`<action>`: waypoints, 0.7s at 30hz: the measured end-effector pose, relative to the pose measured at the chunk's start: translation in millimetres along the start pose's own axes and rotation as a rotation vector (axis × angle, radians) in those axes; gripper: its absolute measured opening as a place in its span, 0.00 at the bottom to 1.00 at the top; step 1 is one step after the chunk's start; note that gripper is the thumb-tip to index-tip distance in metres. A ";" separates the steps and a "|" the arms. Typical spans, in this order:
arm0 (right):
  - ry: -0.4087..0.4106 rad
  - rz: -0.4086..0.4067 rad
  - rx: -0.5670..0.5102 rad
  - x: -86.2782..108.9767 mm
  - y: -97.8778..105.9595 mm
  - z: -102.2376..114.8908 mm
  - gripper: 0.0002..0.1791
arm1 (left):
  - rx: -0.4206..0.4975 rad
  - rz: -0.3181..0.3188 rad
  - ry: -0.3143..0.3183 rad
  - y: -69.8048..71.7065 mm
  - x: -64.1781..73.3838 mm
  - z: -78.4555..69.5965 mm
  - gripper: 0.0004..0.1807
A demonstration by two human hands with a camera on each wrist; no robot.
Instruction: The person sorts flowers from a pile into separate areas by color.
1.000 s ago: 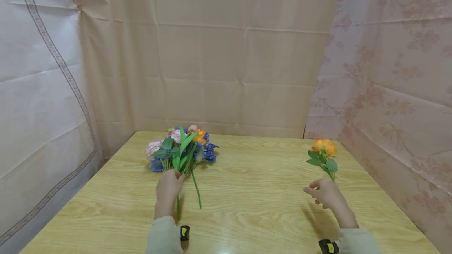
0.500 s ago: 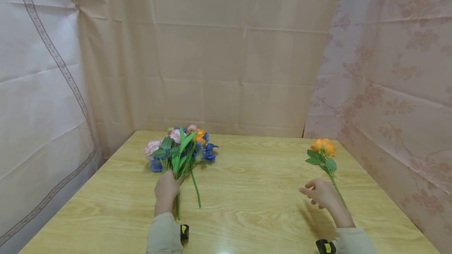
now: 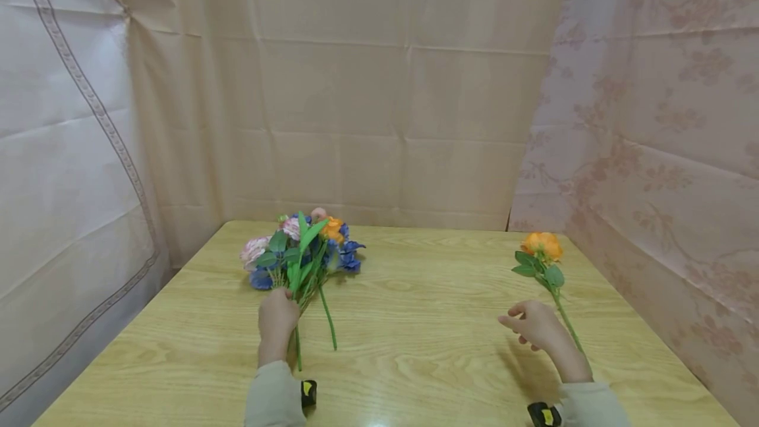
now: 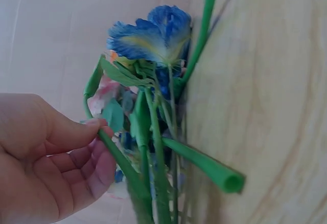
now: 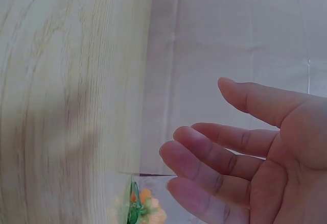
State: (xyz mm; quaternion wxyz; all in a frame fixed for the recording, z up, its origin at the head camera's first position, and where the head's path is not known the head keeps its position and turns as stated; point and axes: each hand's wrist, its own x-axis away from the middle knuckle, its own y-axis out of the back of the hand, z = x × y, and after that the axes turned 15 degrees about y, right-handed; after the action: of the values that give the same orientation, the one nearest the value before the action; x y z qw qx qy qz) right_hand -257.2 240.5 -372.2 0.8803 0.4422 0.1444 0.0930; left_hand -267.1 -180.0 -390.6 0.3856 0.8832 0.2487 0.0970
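Observation:
In the head view my left hand is at the lower part of a bunch of artificial flowers on the table's left side. The left wrist view shows its thumb and forefinger pinching a thick green flower stem. Pale pink blooms, an orange bloom and blue flowers make up the bunch, with green leaves among them. On the right, my right hand hovers over the table, fingers loosely bent and holding nothing. Just beside it lies a single orange flower, its stem running partly behind the wrist.
Beneath everything is a wood-grain table. A beige curtain hangs behind its far edge, with a flower-patterned cloth on the right and a pale cloth on the left. One stem sticks out from the bunch toward me.
My right hand has shifted slightly left, uncovering more of the single orange flower's stem. The left hand has moved a little left and down at the bunch; the flowers stay in place.

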 end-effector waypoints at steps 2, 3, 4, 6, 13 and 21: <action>0.005 -0.001 -0.001 0.2 -0.6 1.3 0.23 | 0.038 -0.022 -0.007 1.1 2.4 -2.3 0.12; 0.008 -0.003 -0.005 0.3 -1.1 2.1 0.22 | 0.060 -0.033 -0.013 1.4 3.4 -3.7 0.12; 0.011 -0.005 -0.008 0.6 -1.6 2.8 0.22 | 0.083 -0.044 -0.022 1.7 4.4 -5.1 0.11; 0.016 -0.010 -0.016 1.0 -2.9 4.0 0.22 | 0.133 -0.050 -0.040 1.8 6.4 -8.4 0.10; 0.099 -0.068 0.014 0.1 -5.3 9.4 0.22 | 0.277 -0.029 -0.163 2.2 17.4 -29.6 0.07; 0.218 -0.192 0.059 -3.8 -7.6 29.7 0.19 | 0.341 0.083 -0.265 5.1 40.8 -60.7 0.06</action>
State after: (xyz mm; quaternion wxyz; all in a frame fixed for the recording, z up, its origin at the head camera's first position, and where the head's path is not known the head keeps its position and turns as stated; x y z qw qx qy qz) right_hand -250.5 212.5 -360.7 0.8509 0.4394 0.2833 0.0517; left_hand -252.3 -123.5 -346.2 0.2557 0.9501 0.1720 -0.0478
